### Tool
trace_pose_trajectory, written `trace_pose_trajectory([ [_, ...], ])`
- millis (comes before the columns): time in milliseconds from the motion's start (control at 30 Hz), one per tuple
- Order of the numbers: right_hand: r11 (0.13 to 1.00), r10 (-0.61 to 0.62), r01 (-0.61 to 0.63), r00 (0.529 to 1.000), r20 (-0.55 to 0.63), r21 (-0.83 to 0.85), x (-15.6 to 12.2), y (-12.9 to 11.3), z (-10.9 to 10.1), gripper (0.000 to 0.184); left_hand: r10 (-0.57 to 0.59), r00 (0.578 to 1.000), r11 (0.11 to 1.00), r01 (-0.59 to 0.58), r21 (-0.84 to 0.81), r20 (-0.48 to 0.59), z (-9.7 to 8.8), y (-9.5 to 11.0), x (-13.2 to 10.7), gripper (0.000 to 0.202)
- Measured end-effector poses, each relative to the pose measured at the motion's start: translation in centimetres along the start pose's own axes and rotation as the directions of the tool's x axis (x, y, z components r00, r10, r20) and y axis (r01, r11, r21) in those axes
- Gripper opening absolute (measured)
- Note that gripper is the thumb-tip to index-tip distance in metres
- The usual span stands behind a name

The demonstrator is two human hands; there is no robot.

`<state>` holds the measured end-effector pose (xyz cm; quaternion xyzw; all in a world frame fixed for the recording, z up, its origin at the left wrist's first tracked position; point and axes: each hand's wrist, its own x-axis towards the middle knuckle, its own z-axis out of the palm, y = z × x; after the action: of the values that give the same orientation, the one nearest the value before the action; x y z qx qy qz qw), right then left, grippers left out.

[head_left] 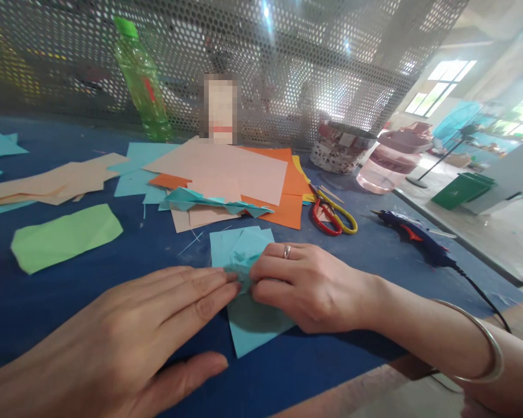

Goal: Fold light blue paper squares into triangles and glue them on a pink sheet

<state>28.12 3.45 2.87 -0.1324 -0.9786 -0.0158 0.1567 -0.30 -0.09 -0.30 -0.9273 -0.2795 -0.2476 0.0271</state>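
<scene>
On the dark blue table in front of me lies light-blue paper point(255, 328), with a small crumpled or cut light-blue paper piece point(243, 262) on top of it. My left hand point(157, 319) is laid out nearly flat with straight fingers, its fingertips touching the left side of the small piece. Curled fingers of my right hand point(316, 284), which wears a ring, close on the right side of that piece. Their tips are partly hidden. Just behind, a strip of folded teal paper point(220, 203) rests on pink and orange sheets point(235, 168).
Scissors point(333, 216) with red and yellow handles lie right of the papers. A glue gun point(418, 238) with its cord is farther right. A green bottle point(143, 87), a tin point(342, 148) and a pink jug point(390, 159) stand by the perforated metal panel. Green paper point(67, 238) lies left.
</scene>
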Motion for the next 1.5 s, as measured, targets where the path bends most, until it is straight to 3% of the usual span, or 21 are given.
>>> trace_pose_trajectory([
  [100,1.0,0.0,0.0,1.0,-0.014,0.023,-0.1,0.0,0.1,0.023,0.022,0.999,0.998,-0.024,0.05,0.047,0.0,0.4,0.6,0.057],
  [300,1.0,0.016,-0.016,1.0,-0.008,0.023,-0.2,0.1,0.2,0.02,-0.007,1.0,1.0,0.007,0.014,-0.011,0.1,1.0,1.3,0.043],
  [433,0.999,0.028,-0.027,0.999,-0.017,0.024,-0.2,0.1,0.1,0.023,0.021,0.999,0.999,-0.022,0.039,0.03,0.0,0.6,1.0,0.037],
  [567,0.994,0.069,-0.063,0.995,-0.07,0.093,-0.3,0.3,0.2,0.022,0.09,0.994,0.994,-0.094,0.063,0.064,-0.2,0.2,0.9,0.041],
  [767,0.969,0.11,-0.095,0.992,-0.057,0.23,-0.5,0.8,0.2,0.023,0.001,0.999,0.999,-0.002,0.039,0.047,0.1,0.7,0.8,0.041],
  [900,0.964,0.103,-0.084,0.993,-0.062,0.253,-0.6,0.9,0.2,0.024,0.025,0.999,0.999,-0.027,0.045,0.045,0.2,0.5,0.7,0.045],
  [1200,0.997,0.014,-0.009,0.998,-0.062,0.08,-0.6,0.8,0.0,0.022,0.078,0.995,0.994,-0.083,0.07,0.061,0.3,0.1,0.6,0.046],
  [1333,1.0,0.0,0.0,0.996,-0.094,0.002,-0.7,0.6,0.2,0.03,-0.001,0.999,0.999,0.0,0.032,0.038,0.2,0.6,0.8,0.042],
  [1500,0.999,-0.013,0.008,0.994,-0.107,-0.047,-0.8,0.4,0.2,0.027,-0.005,0.999,1.0,0.005,0.007,0.041,0.3,0.7,0.8,0.039],
])
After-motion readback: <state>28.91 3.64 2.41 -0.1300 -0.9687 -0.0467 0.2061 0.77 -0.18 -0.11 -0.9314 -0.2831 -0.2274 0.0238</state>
